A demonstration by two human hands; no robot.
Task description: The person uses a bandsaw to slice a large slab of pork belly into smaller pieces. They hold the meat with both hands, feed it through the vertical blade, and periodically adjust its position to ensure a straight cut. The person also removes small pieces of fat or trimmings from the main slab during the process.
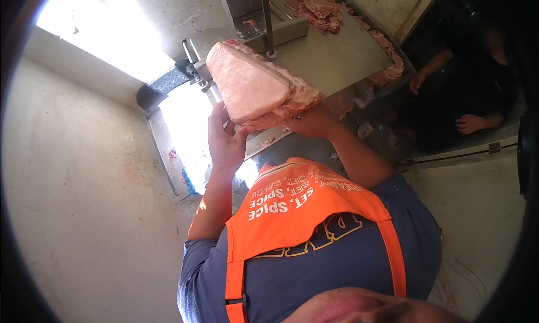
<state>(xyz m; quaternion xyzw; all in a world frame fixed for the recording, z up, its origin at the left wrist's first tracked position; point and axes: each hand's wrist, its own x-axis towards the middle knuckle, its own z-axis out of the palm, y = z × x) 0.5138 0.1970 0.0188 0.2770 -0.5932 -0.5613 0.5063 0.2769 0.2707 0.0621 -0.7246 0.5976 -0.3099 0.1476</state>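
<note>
A thick slab of raw meat (252, 83), likely pork with a broad pale fat side up, lies tilted in front of me at a meat band saw. My left hand (227, 140) holds its near left corner, thumb along the near edge and fingers at the side. My right hand (313, 121) grips the near right end, its fingers partly hidden by the meat. Just beyond the slab stands the saw's upright blade guide post (266, 24). The slab hides part of the metal saw table (337, 62) and what lies beneath it.
Cut meat slices (318, 11) are piled on the table's far side. More slices (389, 62) fill a tray along the right edge. A metal gauge fixture (200, 70) sits left of the slab. At right, another person's hand (417, 82) is near the tray. A wall (84, 154) bounds the left.
</note>
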